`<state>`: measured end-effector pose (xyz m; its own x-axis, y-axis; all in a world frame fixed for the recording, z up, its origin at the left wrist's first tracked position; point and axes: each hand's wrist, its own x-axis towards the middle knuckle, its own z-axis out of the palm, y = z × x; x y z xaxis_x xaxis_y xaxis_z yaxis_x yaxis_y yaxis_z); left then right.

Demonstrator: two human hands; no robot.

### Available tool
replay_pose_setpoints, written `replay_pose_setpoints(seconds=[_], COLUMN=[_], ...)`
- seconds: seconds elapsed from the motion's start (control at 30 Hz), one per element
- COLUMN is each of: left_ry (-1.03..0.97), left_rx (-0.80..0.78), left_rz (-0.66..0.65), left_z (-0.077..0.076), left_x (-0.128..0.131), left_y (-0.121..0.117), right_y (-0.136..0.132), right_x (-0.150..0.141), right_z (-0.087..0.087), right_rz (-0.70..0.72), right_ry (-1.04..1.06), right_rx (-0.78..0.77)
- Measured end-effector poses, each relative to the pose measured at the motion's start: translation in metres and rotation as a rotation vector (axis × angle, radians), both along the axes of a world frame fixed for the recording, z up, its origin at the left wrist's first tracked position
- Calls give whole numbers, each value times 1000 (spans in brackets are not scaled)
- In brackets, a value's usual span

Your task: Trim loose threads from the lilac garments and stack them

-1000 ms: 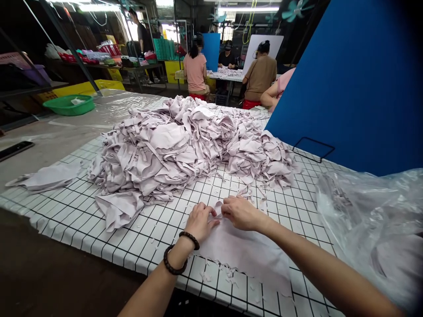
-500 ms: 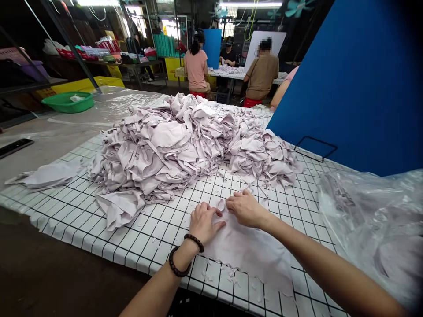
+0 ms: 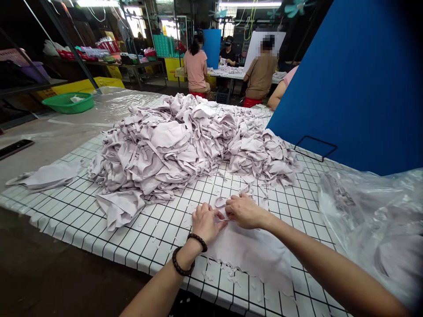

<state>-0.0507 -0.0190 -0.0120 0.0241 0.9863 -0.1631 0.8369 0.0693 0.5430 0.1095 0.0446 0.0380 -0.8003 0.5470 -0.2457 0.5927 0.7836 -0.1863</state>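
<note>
A pale lilac fabric piece (image 3: pixel 254 253) lies spread on the white gridded tablecloth (image 3: pixel 158 229) in front of me. My left hand (image 3: pixel 206 222) pinches its upper edge between thumb and forefinger. Close beside it, my right hand (image 3: pixel 243 211) has its fingers curled and pressed together on the same edge, the fingertips partly hidden. A small strip of the cloth (image 3: pixel 220 201) curls up just beyond the fingers. Tiny fabric scraps (image 3: pixel 231 275) lie along the near edge of the piece. Beyond my hands rises a large heap of similar fabric pieces (image 3: pixel 165 149).
A blue board (image 3: pixel 350 97) stands at the right on a black wire foot (image 3: pixel 315 149). Before it sits a clear plastic bag (image 3: pixel 366 220) with fabric inside. At the left are a green basket (image 3: pixel 69 103) and a phone (image 3: pixel 15 148). Several people sit at a far table.
Both hands shifted slightly right in view, then the left hand closed in toward the right hand at the fabric's edge. The fabric piece stays in place; the view moved a little.
</note>
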Motion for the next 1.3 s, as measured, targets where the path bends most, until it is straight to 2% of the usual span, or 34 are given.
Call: replay_pose_setpoints(seconds=[0.47, 1.3], left_ry=[-10, 6], left_rx=[-4, 5], left_rz=[-3, -8], left_z=[1, 0], left_x=[0, -1], left_y=[0, 0], right_y=[1, 0], right_x=[-11, -17], right_z=[6, 8], right_rz=[53, 85], right_ry=[-85, -113], right_rx=[66, 42])
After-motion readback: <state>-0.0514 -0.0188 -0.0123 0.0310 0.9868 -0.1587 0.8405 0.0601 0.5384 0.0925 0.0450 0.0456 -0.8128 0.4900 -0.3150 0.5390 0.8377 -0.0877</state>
